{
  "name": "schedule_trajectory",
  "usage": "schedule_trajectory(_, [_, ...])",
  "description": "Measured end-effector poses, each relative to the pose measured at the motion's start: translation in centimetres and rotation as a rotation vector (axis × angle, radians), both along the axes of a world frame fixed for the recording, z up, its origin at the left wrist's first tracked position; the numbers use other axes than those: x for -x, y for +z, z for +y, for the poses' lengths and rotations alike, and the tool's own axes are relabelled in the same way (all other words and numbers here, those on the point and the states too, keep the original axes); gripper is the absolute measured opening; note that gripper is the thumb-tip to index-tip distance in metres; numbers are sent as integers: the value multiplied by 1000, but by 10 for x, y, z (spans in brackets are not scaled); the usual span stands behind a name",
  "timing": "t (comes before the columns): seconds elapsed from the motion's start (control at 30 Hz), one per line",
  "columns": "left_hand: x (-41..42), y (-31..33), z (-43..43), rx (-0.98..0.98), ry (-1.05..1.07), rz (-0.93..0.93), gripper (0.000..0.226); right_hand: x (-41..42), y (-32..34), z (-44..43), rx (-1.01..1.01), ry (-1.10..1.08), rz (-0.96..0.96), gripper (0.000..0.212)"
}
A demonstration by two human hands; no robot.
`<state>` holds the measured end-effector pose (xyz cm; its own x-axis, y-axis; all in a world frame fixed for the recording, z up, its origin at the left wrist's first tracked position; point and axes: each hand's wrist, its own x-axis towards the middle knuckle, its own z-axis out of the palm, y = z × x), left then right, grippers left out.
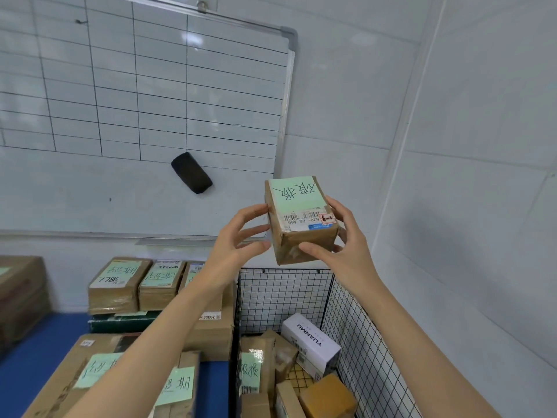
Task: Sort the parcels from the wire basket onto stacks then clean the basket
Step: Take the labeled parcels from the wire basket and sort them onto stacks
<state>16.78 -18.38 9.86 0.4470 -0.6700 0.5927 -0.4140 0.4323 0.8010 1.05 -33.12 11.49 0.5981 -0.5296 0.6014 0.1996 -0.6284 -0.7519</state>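
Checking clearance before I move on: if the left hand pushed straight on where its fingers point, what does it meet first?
The small brown cardboard parcel with the green label: the left hand touches its left side with its fingertips. Beyond it, the right hand holds the far side.

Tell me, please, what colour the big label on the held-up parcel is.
Pale green label on the parcel, with black handwriting; the head view shows it best.
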Motion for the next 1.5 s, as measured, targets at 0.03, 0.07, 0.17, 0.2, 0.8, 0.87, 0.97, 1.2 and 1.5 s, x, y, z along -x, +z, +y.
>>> schedule_trajectory(0.03, [1,1,-1,4,2,0,61,4,1,0,2,1,6,86])
schedule_trajectory(0.07, [1,2,-3,4,8,0,62,7,2,-1,4,6,15,86])
schedule_trajectory(0.17, [1,6,-9,-16,39,-2,79,18,4,-2,17,28,53,87])
schedule_trajectory(0.2, [2,8,-10,-35,41,3,87,22,5,-4,21,37,68,88])
schedule_trajectory(0.8, [45,1,-37,13,183,78,79,76,14,-47,48,11,83,73])
schedule_trajectory(0.87, [47,-2,-34,16,216,70,73,76,13,-48,25,33,72,72])
schedule_trajectory(0.97, [50,-4,-28,31,272,83,68,75,14,-47,38,75,63,60])
schedule_trajectory(1.2, [65,-3,-13,87,329,116,66,71,17,-41,94,155,96,67])
schedule_trajectory(1.5, [75,-9,6,2,430,50,78,62,16,-32,96,269,137,97])
